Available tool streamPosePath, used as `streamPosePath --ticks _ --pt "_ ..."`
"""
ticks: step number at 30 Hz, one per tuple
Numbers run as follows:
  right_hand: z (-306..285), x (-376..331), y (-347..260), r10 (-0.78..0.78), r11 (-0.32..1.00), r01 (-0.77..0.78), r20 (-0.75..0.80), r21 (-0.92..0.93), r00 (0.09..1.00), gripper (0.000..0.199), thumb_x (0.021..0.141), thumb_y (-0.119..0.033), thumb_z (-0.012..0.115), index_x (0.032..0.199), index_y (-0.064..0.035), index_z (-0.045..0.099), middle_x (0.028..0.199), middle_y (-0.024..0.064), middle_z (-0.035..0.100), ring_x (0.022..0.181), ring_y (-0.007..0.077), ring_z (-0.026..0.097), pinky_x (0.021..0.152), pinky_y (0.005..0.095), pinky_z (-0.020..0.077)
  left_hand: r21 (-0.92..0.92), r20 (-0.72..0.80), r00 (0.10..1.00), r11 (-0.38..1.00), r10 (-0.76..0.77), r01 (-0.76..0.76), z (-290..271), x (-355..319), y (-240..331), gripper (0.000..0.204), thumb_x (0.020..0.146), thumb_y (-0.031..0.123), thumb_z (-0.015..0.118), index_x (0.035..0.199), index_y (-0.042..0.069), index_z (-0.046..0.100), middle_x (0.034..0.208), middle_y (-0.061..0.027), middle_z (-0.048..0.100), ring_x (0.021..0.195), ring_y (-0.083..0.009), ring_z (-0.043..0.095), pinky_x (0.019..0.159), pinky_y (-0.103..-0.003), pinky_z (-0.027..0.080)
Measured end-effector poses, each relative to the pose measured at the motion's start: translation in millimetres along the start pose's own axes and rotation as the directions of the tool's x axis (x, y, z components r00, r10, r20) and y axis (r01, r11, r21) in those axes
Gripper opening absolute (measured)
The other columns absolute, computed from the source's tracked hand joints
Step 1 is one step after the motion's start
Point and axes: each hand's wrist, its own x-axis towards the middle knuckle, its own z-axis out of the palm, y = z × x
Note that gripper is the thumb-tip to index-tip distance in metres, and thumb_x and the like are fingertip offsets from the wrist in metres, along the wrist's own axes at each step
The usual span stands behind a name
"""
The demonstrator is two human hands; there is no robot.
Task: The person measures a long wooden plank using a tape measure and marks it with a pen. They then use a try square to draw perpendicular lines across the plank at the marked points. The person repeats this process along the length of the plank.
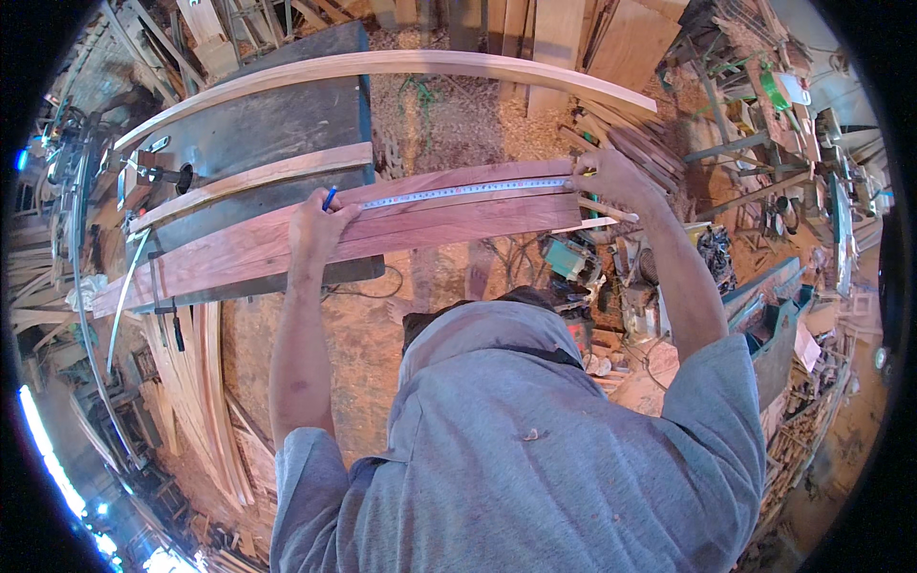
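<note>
A reddish wooden plank (430, 229) lies across a dark machine table (267, 124). A tape measure's blade (468, 191) is stretched along the plank's far edge. My left hand (320, 224) rests on the plank and holds a blue pen (329, 199) at the tape's left end. My right hand (611, 181) presses the tape's other end against the plank's right end, with a thin pale wooden stick (607, 209) just below it.
A long pale board (401, 65) lies across the far side of the machine table, and a narrower strip (258, 177) sits between it and the plank. Wood slats (191, 382) pile on the floor at left. Tools and clutter (611, 277) crowd the right side.
</note>
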Motion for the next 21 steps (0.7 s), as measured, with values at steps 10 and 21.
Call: streamPosePath --ticks 10,21 --pt "-1 7 -11 0.094 0.995 -0.093 0.014 -0.019 0.996 0.037 0.079 -0.038 0.086 0.093 -0.0047 0.080 0.087 0.0141 0.077 0.083 0.0249 0.072 0.079 0.0384 0.0540 0.032 0.008 0.999 0.999 -0.031 0.031 0 -4 12 0.039 0.078 0.040 0.088 0.081 0.009 0.063 0.077 -0.0097 0.071 0.073 -0.0268 0.069 0.069 -0.041 0.052" --pt "-5 22 -13 0.168 0.985 -0.163 0.098 -0.054 0.981 0.043 0.074 -0.043 0.089 0.087 -0.0027 0.081 0.083 0.0142 0.076 0.078 0.0259 0.070 0.077 0.0397 0.0532 -0.012 0.041 0.999 0.999 -0.029 0.030 3 2 0 0.041 0.079 0.039 0.087 0.081 0.007 0.062 0.078 -0.0111 0.071 0.075 -0.0278 0.069 0.070 -0.042 0.052"
